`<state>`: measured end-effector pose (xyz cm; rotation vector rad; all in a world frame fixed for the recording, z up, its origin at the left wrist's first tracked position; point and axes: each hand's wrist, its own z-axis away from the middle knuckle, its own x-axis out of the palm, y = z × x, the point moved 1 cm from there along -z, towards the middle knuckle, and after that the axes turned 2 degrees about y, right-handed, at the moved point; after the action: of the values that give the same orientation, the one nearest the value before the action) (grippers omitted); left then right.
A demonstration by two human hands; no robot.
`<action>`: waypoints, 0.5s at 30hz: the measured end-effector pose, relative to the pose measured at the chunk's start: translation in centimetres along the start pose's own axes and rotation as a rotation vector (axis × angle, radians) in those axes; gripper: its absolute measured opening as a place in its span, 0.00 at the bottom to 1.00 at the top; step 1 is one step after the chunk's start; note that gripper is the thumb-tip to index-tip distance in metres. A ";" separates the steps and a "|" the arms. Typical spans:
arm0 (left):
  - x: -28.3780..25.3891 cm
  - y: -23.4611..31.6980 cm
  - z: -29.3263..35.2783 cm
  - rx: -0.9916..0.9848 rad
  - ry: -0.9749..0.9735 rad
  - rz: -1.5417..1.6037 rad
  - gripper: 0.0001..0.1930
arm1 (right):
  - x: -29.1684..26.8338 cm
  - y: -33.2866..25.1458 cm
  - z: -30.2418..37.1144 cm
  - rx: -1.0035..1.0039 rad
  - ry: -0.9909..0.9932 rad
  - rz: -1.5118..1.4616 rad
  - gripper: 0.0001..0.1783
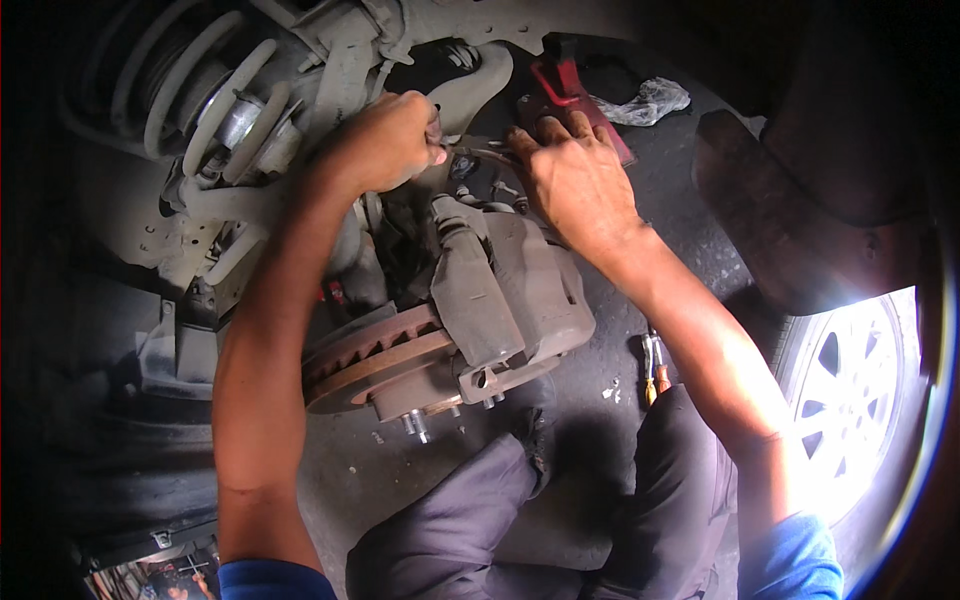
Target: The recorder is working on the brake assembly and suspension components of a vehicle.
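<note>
My left hand point(398, 140) is closed in a fist behind the brake, beside the suspension arm; whatever it grips is hidden by the fingers. Across from it, my right hand point(585, 185) is bent with its fingers curled downward and its thumb hidden. A thin, pale, rod-like piece point(488, 153) spans part of the gap between the hands and meets the right fingertips; whether it is a line or a tool I cannot tell. Below both hands sits a dusty brake caliper point(540, 290) over a rusty brake disc point(375, 352), with wheel studs point(415, 425) pointing toward me.
A coil spring point(215, 110) rises at the upper left. On the floor are a red metal stand or jack point(560, 85), crumpled clear plastic point(650, 102) and screwdriver-like tools point(655, 370). A dark splash panel point(800, 220) hangs at the right, above a wheel point(850, 390).
</note>
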<state>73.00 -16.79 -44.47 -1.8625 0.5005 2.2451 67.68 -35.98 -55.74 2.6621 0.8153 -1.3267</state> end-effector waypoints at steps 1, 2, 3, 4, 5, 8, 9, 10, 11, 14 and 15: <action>0.0 -0.1 0.0 0.002 -0.001 0.000 0.10 | 0.2 0.1 0.0 0.008 -0.005 -0.010 0.16; 0.0 -0.2 -0.1 -0.012 -0.010 0.008 0.10 | 0.4 0.2 0.0 0.010 -0.006 -0.008 0.16; 0.0 -0.3 -0.2 -0.025 -0.019 0.016 0.11 | 0.7 0.3 0.0 0.033 -0.018 -0.029 0.15; 0.0 -0.2 -0.1 -0.025 -0.020 0.015 0.11 | 0.9 0.4 0.0 0.056 -0.030 -0.051 0.14; 0.0 -0.2 -0.1 -0.011 -0.014 -0.003 0.11 | 1.1 0.4 0.0 0.057 -0.030 -0.052 0.14; 0.0 -0.2 0.0 0.005 0.003 -0.023 0.11 | 1.5 0.5 0.0 0.098 0.012 -0.060 0.13; 0.0 -0.3 0.0 0.005 0.013 -0.026 0.11 | 1.6 0.7 0.0 0.099 0.016 -0.062 0.12; 0.1 -0.3 0.0 0.005 0.012 -0.024 0.11 | 1.5 0.6 -0.2 0.100 0.016 -0.063 0.12; 0.2 -0.3 0.0 0.003 0.007 -0.024 0.11 | 1.2 0.6 -0.2 0.100 0.014 -0.063 0.12; 0.3 -0.1 -0.1 0.005 0.005 -0.019 0.11 | 1.0 1.1 -0.3 0.199 -0.297 -0.062 0.12; 0.2 0.0 -0.2 0.009 0.006 -0.014 0.11 | 1.5 1.6 0.0 0.202 -0.275 -0.066 0.14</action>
<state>73.14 -16.83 -44.74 -1.8628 0.4954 2.2258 69.18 -36.67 -57.15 2.5259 0.7774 -1.8296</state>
